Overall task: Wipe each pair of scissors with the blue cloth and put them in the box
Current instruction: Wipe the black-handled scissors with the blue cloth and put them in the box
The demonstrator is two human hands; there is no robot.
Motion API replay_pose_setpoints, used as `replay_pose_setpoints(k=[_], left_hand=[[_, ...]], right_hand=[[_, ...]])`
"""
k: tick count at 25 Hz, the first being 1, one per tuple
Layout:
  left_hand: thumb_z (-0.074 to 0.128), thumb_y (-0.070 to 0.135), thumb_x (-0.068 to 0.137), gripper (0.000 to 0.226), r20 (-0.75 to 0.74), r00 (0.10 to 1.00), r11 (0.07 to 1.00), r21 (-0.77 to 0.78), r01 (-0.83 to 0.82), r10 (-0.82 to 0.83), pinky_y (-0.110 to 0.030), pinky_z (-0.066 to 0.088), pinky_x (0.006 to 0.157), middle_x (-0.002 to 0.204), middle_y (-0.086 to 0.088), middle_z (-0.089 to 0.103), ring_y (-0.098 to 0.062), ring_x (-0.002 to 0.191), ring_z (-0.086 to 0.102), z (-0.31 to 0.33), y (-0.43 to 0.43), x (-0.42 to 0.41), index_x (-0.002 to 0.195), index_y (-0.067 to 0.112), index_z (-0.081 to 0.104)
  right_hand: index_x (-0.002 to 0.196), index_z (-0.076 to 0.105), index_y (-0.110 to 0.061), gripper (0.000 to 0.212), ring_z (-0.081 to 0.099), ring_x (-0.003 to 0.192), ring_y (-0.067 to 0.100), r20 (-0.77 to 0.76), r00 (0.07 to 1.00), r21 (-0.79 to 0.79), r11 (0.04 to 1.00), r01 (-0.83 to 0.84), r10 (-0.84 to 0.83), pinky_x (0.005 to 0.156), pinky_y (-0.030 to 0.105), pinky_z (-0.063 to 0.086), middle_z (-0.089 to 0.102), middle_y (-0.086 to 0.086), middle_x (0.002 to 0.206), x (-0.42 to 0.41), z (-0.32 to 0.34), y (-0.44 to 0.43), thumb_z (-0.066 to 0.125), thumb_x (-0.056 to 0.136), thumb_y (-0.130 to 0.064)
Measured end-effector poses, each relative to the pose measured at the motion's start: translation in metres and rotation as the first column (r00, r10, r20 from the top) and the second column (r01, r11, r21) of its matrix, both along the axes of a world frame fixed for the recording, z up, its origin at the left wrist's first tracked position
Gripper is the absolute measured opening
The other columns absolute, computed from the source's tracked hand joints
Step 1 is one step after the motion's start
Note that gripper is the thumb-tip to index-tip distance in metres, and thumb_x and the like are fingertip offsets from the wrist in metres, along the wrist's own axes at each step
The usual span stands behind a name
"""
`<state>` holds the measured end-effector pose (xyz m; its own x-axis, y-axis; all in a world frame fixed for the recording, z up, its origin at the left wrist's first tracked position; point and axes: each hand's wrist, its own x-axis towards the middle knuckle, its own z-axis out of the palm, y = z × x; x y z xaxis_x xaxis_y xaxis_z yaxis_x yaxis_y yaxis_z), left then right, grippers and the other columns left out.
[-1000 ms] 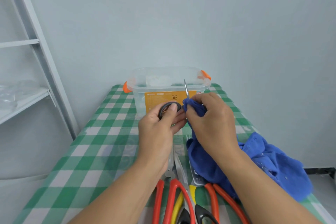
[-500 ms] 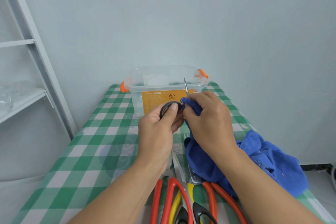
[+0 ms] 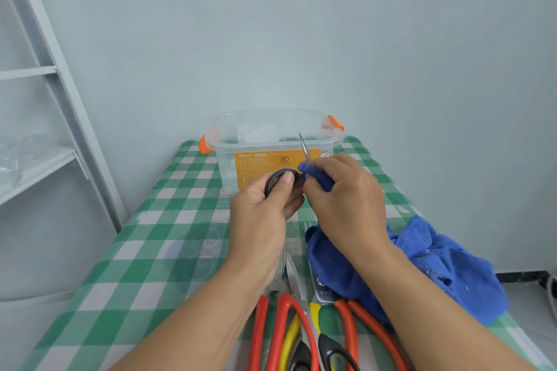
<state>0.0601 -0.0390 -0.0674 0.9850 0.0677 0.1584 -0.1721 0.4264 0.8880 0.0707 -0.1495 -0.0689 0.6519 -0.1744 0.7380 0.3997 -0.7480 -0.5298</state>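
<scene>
1. Scissors (image 3: 303, 150), black-handled with a thin silver blade pointing up, are held at frame centre before the clear box (image 3: 271, 144).
2. Left hand (image 3: 262, 214) grips the handle ring.
3. Right hand (image 3: 343, 199) pinches blue cloth (image 3: 437, 268) round the blade.

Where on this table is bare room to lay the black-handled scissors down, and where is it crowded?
Bare tablecloth runs along the table's left side, from the box to the near edge, left of the left hand. Crowded: the near middle and right, under other scissors and blue cloth.

The box's (image 3: 226, 141) orange label (image 3: 265, 167) bears a CCC mark.
</scene>
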Motion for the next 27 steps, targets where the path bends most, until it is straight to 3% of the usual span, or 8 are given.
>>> replay_pose_setpoints(k=[3, 6, 9, 11, 13, 16, 21, 27], left_hand=[[0.058, 0.011, 0.1, 0.014, -0.033, 0.999, 1.0, -0.005, -0.023, 0.023, -0.03, 0.06, 0.089, 0.094, -0.011, 0.078, -0.022, 0.097, 0.075, 0.002, 0.006, 0.003, 0.101, 0.003, 0.07], [0.059, 0.014, 0.1, 0.014, -0.05, 0.998, 0.998, -0.043, -0.039, 0.036, -0.032, 0.058, 0.088, 0.087, -0.005, 0.078, -0.022, 0.098, 0.075, 0.004, 0.016, 0.008, 0.102, 0.003, 0.067], [0.058, 0.013, 0.101, 0.014, -0.073, 0.997, 0.995, -0.093, -0.041, 0.034, -0.034, 0.058, 0.085, 0.096, -0.015, 0.077, -0.025, 0.096, 0.075, 0.007, 0.021, 0.01, 0.102, 0.002, 0.065], [0.057, 0.013, 0.101, 0.012, -0.082, 0.996, 0.989, -0.14, -0.04, 0.029, -0.034, 0.06, 0.082, 0.1, -0.021, 0.075, -0.027, 0.095, 0.075, 0.01, 0.024, 0.011, 0.099, 0.002, 0.064], [0.057, 0.012, 0.101, 0.012, -0.089, 0.996, 0.984, -0.174, -0.042, 0.027, -0.034, 0.062, 0.08, 0.1, -0.023, 0.075, -0.029, 0.095, 0.075, 0.011, 0.026, 0.012, 0.095, 0.004, 0.063], [0.057, 0.01, 0.1, 0.011, -0.091, 0.995, 0.977, -0.202, -0.061, 0.043, -0.036, 0.062, 0.082, 0.1, -0.026, 0.074, -0.032, 0.095, 0.075, 0.012, 0.028, 0.012, 0.092, 0.004, 0.063], [0.058, 0.011, 0.1, 0.01, -0.083, 0.994, 0.954, -0.285, -0.091, 0.07, -0.036, 0.062, 0.08, 0.097, -0.023, 0.075, -0.031, 0.095, 0.075, 0.014, 0.035, 0.016, 0.1, 0.001, 0.061], [0.058, 0.011, 0.1, 0.015, -0.101, 0.995, 0.931, -0.36, -0.06, 0.025, -0.033, 0.062, 0.078, 0.1, -0.023, 0.075, -0.029, 0.095, 0.075, 0.016, 0.037, 0.015, 0.108, -0.001, 0.061]], right_hand=[[0.079, 0.067, -0.028, 0.014, 0.058, 0.073, 0.013, -0.095, 0.995, 0.104, 0.993, 0.053, -0.043, 0.064, 0.033, 0.046, 0.064, -0.009, 0.079, -0.002, 0.006, -0.008, 0.065, 0.089, -0.019], [0.074, 0.065, -0.03, 0.022, 0.059, 0.064, 0.003, -0.134, 0.987, 0.428, 0.904, -0.019, 0.085, 0.058, 0.026, 0.053, 0.067, -0.02, 0.07, -0.01, 0.019, -0.021, 0.061, 0.087, -0.012], [0.076, 0.067, -0.018, 0.024, 0.05, 0.055, 0.007, -0.122, 0.974, 0.562, 0.822, -0.09, 0.191, 0.041, 0.018, 0.046, 0.063, -0.004, 0.065, -0.015, 0.025, -0.026, 0.053, 0.091, -0.007], [0.078, 0.068, -0.014, 0.028, 0.054, 0.066, 0.01, -0.117, 0.965, 0.585, 0.802, -0.123, 0.233, 0.045, 0.014, 0.045, 0.067, 0.006, 0.082, -0.014, 0.024, -0.027, 0.047, 0.094, -0.003], [0.078, 0.069, -0.021, 0.032, 0.061, 0.089, 0.014, -0.111, 0.966, 0.562, 0.817, -0.132, 0.233, 0.065, 0.016, 0.049, 0.067, 0.003, 0.098, -0.01, 0.021, -0.029, 0.048, 0.094, -0.003], [0.081, 0.072, -0.026, 0.031, 0.065, 0.092, 0.012, -0.11, 0.961, 0.55, 0.821, -0.153, 0.252, 0.082, 0.03, 0.052, 0.071, -0.002, 0.093, -0.006, 0.016, -0.03, 0.055, 0.096, -0.005], [0.083, 0.07, -0.024, 0.011, 0.065, 0.076, 0.011, -0.126, 0.98, 0.42, 0.903, -0.09, 0.156, 0.072, 0.03, 0.052, 0.07, -0.007, 0.078, -0.005, 0.012, -0.033, 0.07, 0.091, -0.017], [0.075, 0.054, -0.013, 0.019, 0.045, 0.056, 0.008, -0.142, 0.965, 0.511, 0.851, -0.12, 0.222, 0.053, 0.02, 0.04, 0.053, -0.006, 0.06, -0.011, 0.017, -0.031, 0.063, 0.091, -0.011]])
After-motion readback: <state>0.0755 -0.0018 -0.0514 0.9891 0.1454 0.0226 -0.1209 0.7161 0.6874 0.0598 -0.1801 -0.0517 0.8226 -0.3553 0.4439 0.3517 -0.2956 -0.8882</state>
